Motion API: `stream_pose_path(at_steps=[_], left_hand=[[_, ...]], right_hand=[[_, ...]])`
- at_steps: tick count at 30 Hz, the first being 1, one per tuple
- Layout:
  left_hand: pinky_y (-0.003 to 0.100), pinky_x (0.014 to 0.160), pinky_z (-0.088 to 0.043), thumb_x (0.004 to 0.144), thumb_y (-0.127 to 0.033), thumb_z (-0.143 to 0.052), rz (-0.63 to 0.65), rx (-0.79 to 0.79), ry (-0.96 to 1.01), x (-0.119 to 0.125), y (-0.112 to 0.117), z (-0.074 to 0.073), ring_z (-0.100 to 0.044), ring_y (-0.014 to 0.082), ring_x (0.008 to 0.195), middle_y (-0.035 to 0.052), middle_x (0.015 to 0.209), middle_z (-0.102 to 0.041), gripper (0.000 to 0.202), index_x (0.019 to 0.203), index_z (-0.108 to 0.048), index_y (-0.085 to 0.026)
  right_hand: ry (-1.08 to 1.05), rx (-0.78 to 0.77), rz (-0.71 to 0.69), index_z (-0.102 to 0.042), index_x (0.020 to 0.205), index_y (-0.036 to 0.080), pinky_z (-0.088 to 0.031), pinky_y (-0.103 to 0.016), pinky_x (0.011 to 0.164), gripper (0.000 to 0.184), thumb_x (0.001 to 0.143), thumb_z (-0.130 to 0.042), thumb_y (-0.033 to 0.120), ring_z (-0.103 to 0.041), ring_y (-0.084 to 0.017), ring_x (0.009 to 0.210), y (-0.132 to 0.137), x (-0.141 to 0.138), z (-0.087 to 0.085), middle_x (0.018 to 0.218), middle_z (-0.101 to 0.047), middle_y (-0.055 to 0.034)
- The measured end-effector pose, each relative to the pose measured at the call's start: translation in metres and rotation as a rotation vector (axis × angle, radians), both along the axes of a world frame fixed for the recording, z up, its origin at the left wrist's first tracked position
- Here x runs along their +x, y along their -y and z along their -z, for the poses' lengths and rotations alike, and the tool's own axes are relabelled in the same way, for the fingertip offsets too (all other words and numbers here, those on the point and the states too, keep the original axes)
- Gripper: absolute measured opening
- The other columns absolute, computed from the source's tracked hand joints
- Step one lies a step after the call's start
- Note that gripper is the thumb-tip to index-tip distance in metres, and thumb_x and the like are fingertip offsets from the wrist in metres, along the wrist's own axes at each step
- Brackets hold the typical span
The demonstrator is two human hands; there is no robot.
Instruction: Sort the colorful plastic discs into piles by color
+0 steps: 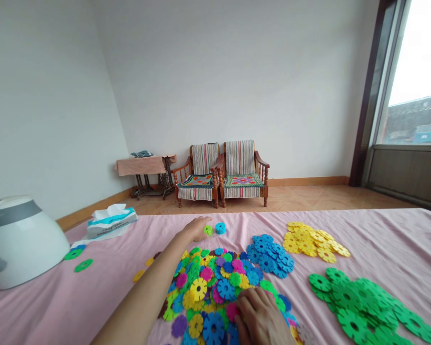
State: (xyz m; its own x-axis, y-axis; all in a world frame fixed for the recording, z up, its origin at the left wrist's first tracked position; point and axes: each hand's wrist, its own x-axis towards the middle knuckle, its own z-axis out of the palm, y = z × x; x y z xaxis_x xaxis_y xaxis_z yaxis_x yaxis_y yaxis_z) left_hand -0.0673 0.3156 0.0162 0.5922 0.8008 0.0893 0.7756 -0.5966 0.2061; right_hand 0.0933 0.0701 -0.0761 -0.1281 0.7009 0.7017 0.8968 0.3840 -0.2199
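Observation:
Plastic snowflake discs in mixed colours make a heap point(197, 288) at the front middle of the pink-covered table. My left hand point(197, 230) reaches past the heap, fingers stretched out beside a lime-green disc point(208, 230); whether it touches the disc is unclear. Just right of that disc stands a small stack of light blue discs point(220, 228). Low over the heap's right side, my right hand point(259, 314) has curled fingers, with a pink disc point(232, 311) at the thumb and forefinger. Its other fingertips are partly hidden.
Sorted piles of blue discs point(271, 256), yellow discs point(311, 241) and green discs point(362, 302) lie to the right. A white kettle point(28, 249) and a tissue pack point(111, 223) stand left, near a few loose green discs point(83, 265). Two armchairs point(221, 172) are beyond the table.

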Motion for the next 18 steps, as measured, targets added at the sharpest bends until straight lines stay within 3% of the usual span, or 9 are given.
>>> stream_pose_path(at_steps=[2, 4, 7, 9, 14, 18], left_hand=[[0.049, 0.095, -0.043, 0.091, -0.029, -0.058, -0.02, 0.059, 0.013, -0.008, 0.013, -0.008, -0.053, 0.0266, 0.114, 0.0102, 0.128, -0.053, 0.034, 0.122, -0.054, -0.017], [0.042, 0.096, -0.042, 0.089, -0.023, -0.058, -0.018, 0.093, 0.025, -0.017, 0.032, -0.014, -0.055, 0.0256, 0.111, 0.0089, 0.119, -0.06, 0.026, 0.114, -0.06, -0.015], [0.029, 0.085, -0.044, 0.084, -0.017, -0.054, 0.007, 0.083, 0.019, -0.034, 0.067, -0.017, -0.062, 0.0217, 0.095, 0.0047, 0.097, -0.068, 0.017, 0.092, -0.069, -0.019], [0.027, 0.081, -0.044, 0.082, -0.017, -0.055, 0.022, 0.067, 0.005, -0.045, 0.093, -0.015, -0.063, 0.0216, 0.091, 0.0036, 0.091, -0.069, 0.016, 0.084, -0.07, -0.021], [0.028, 0.083, -0.042, 0.081, -0.022, -0.059, 0.059, 0.022, -0.013, -0.058, 0.154, -0.004, -0.06, 0.0221, 0.096, 0.0034, 0.098, -0.067, 0.021, 0.098, -0.069, -0.027], [0.027, 0.081, -0.042, 0.083, -0.021, -0.057, 0.117, -0.06, 0.036, -0.054, 0.19, -0.012, -0.061, 0.0201, 0.091, 0.0025, 0.095, -0.068, 0.022, 0.1, -0.069, -0.028]], right_hand=[[0.01, -0.002, 0.003, -0.056, 0.078, 0.025, -0.041, -0.032, 0.069, 0.014, 0.078, -0.058, 0.011, -0.056, -0.02, 0.074, 0.001, -0.001, -0.002, 0.079, -0.062, -0.0001], [0.011, -0.014, 0.004, -0.056, 0.078, 0.024, -0.04, -0.032, 0.069, 0.013, 0.08, -0.056, 0.012, -0.056, -0.02, 0.074, 0.003, -0.001, -0.003, 0.079, -0.062, -0.0009], [0.004, -0.056, -0.007, -0.056, 0.078, 0.024, -0.041, -0.032, 0.068, 0.012, 0.082, -0.054, 0.013, -0.056, -0.02, 0.076, 0.007, 0.0, -0.008, 0.081, -0.062, -0.0015], [0.012, -0.085, -0.027, -0.056, 0.079, 0.024, -0.041, -0.032, 0.068, 0.012, 0.084, -0.053, 0.014, -0.056, -0.02, 0.076, 0.01, 0.001, -0.012, 0.081, -0.062, -0.0017], [0.003, -0.141, -0.038, -0.057, 0.079, 0.023, -0.041, -0.032, 0.07, 0.015, 0.086, -0.05, 0.011, -0.056, -0.02, 0.077, 0.017, 0.001, -0.023, 0.082, -0.062, -0.0024], [-0.026, -0.229, -0.036, -0.059, 0.079, 0.022, -0.041, -0.034, 0.073, 0.016, 0.086, -0.05, 0.01, -0.056, -0.022, 0.079, 0.022, -0.002, -0.033, 0.084, -0.063, -0.0038]])
